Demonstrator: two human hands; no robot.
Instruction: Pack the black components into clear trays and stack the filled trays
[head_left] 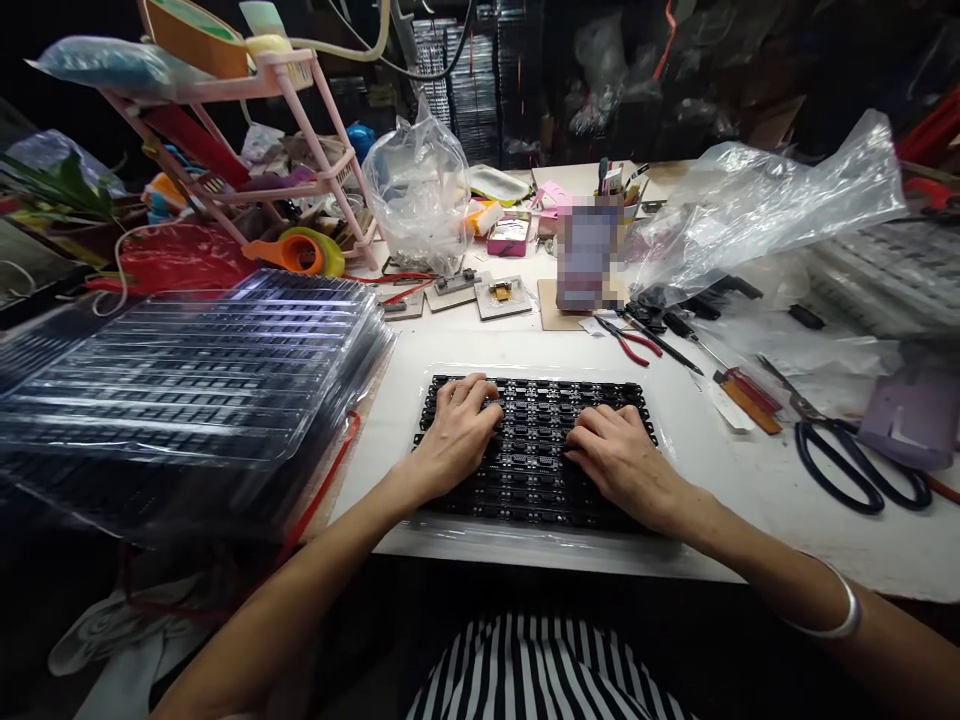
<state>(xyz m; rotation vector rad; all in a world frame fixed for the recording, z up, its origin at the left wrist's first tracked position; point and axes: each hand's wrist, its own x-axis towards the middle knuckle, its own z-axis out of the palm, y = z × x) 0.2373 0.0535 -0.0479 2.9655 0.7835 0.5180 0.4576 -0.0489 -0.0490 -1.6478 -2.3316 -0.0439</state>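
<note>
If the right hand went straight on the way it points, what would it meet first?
Most likely the black parts just ahead of the right hand; if it skimmed over them, probably the left hand. Fingertip height is hard to judge from this one view.

Dark-handled scissors (814, 414) lie toward the near right corner of the counter (750, 500), red-handled pliers (621, 337) farther from its front edge, and a pink rack (334, 176) stands toward its far left corner.
</note>
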